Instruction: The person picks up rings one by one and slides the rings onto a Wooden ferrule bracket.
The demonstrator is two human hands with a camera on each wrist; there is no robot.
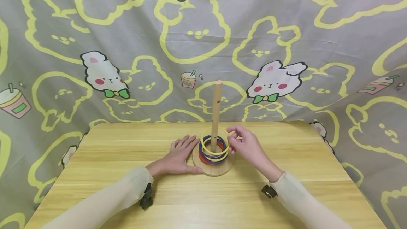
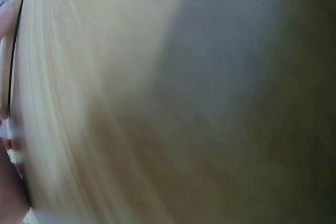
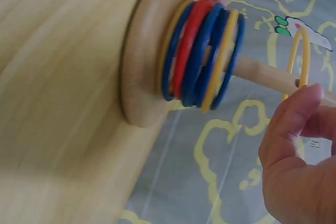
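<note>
A wooden peg (image 1: 216, 109) stands upright on a round wooden base (image 1: 217, 171). Stacked low around it are several blue, red and yellow rings (image 3: 197, 51). My right hand (image 1: 248, 145) pinches a yellow ring (image 3: 306, 59) at its right side; this ring encircles the peg above the stack, apart from it in the right wrist view. On the left of the base, my left hand (image 1: 179, 156) lies with fingers spread and extended, its thumb and fingertips at the base's edge. Only part of that hand shows at the left edge of the left wrist view.
The base stands on a light wood-grain table (image 1: 127, 151). Behind and beside the table hangs a grey cloth (image 1: 197, 13) with yellow outlines and cartoon rabbits. Dark wrist devices sit under both sleeves.
</note>
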